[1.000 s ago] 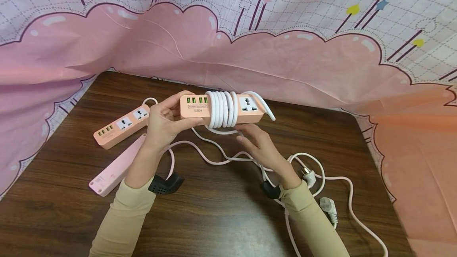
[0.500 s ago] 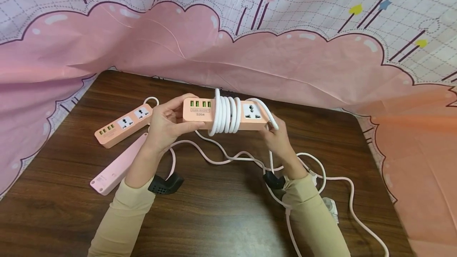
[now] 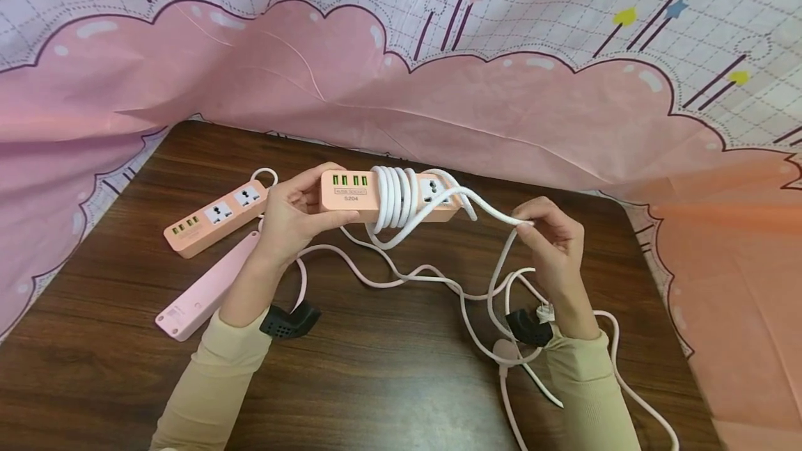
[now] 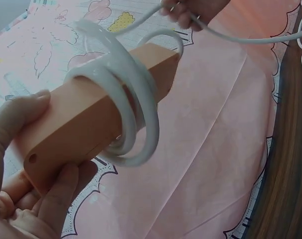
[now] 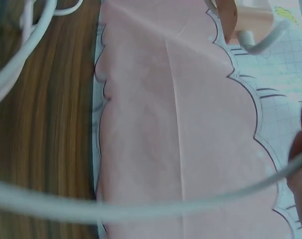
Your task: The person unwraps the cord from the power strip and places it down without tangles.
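An orange power strip (image 3: pixel 351 209) is held above the table, its sockets and USB ports facing the head camera. My left hand (image 3: pixel 285 218) grips its left end, thumb along the lower edge. Several turns of white cord (image 3: pixel 396 197) wrap the strip's middle. From the wraps, a length of cord crosses in front of the right socket to my right hand (image 3: pixel 554 242), which pinches it between thumb and fingers out to the right. Below that pinch, the cord hangs down towards the table. In the left wrist view, the strip's end (image 4: pixel 41 154) sits between thumb and fingers.
On the table (image 3: pixel 376 381) at left lie another orange power strip (image 3: pixel 216 218) and a pink one (image 3: pixel 209 287), turned face down. Loose cords (image 3: pixel 351 266) run across to the right, with a round pink plug (image 3: pixel 506 351) near the right wrist. A patterned pink curtain (image 3: pixel 401 110) hangs behind.
My right hand reached behind the strip's right end, then drew the cord out to the right and across its front. The left hand kept its hold on the strip.
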{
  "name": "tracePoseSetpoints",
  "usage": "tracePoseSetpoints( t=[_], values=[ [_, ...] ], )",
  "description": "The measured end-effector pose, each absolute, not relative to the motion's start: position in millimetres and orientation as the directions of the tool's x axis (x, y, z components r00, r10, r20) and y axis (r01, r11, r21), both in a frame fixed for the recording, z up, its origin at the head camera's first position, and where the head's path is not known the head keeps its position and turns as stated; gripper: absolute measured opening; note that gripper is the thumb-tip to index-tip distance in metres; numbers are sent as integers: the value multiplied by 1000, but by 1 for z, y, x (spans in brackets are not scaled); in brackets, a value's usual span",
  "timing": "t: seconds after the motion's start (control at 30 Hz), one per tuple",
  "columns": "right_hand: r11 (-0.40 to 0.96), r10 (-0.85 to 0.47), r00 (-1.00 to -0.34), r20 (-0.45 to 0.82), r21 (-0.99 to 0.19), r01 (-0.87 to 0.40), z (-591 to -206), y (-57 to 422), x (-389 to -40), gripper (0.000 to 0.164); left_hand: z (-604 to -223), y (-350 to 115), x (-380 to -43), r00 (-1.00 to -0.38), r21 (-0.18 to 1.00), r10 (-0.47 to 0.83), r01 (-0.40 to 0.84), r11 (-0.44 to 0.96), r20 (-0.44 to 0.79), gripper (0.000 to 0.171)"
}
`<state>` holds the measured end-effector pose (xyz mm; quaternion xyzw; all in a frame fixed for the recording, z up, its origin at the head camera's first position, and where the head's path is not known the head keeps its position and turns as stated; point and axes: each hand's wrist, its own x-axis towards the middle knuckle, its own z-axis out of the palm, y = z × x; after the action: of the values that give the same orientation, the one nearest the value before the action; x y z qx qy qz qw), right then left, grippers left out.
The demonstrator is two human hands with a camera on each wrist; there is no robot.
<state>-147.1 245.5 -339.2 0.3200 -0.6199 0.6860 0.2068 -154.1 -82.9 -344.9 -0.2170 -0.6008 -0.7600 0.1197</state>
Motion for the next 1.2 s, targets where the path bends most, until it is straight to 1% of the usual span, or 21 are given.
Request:
tracePoseSetpoints(
  t=[0.03, 0.1, 0.17, 0.23, 0.3, 0.37, 0.43, 0.5, 0.57, 0.63, 0.7, 0.77, 0.8, 0.83, 0.87, 0.93, 1.0, 1.07, 1.2],
  values=[
    [-117, -159, -707, 689, -724, -680, -339, 249, -144, 20, -345, -83, -154, -875, 856, 64, 450, -254, 479, 55],
    [-12, -260, -708, 657, -735, -678, -340, 255, -140, 19, -344, -85, -155, -868, 845, 44, 468, -261, 494, 55],
    [163, -345, -721, 601, -719, -676, -342, 262, -138, 18, -342, -86, -156, -859, 830, 31, 483, -279, 511, 56],
    [364, -398, -737, 546, -644, -673, -344, 266, -140, 18, -341, -88, -156, -855, 818, 25, 487, -306, 518, 56],
    [543, -410, -763, 500, -537, -645, -347, 269, -142, 14, -339, -90, -156, -856, 812, 23, 482, -328, 517, 54],
    [669, -389, -785, 483, -438, -601, -350, 269, -145, 9, -339, -93, -156, -858, 807, 27, 470, -358, 512, 54],
    [743, -327, -806, 494, -393, -542, -350, 268, -149, 3, -339, -95, -156, -863, 804, 40, 452, -388, 504, 54],
    [787, -216, -818, 533, -401, -469, -348, 267, -153, 2, -338, -97, -155, -862, 805, 68, 436, -403, 502, 55],
    [803, -79, -805, 588, -441, -401, -343, 267, -157, 6, -339, -98, -155, -856, 810, 103, 431, -398, 506, 55],
    [771, 73, -784, 616, -534, -347, -336, 268, -161, 10, -340, -100, -154, -850, 821, 141, 429, -376, 508, 55],
    [693, 212, -752, 624, -639, -334, -327, 270, -161, 13, -342, -101, -154, -845, 833, 173, 428, -351, 507, 56],
    [540, 321, -721, 614, -744, -394, -317, 273, -160, 13, -345, -102, -155, -845, 846, 192, 427, -320, 499, 57],
    [427, 366, -710, 602, -786, -447, -313, 275, -158, 13, -346, -102, -156, -847, 851, 196, 424, -309, 494, 58],
    [319, 402, -691, 601, -799, -510, -309, 277, -156, 12, -347, -102, -156, -850, 855, 199, 420, -303, 488, 58],
    [217, 433, -672, 601, -793, -569, -305, 279, -154, 11, -349, -103, -157, -852, 859, 198, 421, -292, 484, 57],
    [36, 478, -640, 601, -742, -670, -299, 283, -148, 9, -351, -104, -159, -860, 866, 183, 421, -270, 476, 57],
    [-53, 498, -616, 611, -687, -725, -296, 290, -142, 7, -352, -107, -160, -871, 869, 160, 415, -270, 466, 56],
    [-75, 502, -601, 622, -660, -747, -296, 299, -135, 5, -353, -111, -162, -881, 869, 120, 414, -271, 457, 56],
    [-71, 480, -614, 626, -670, -739, -305, 327, -124, 4, -354, -123, -167, -892, 854, 29, 422, -305, 452, 58]
  ],
)
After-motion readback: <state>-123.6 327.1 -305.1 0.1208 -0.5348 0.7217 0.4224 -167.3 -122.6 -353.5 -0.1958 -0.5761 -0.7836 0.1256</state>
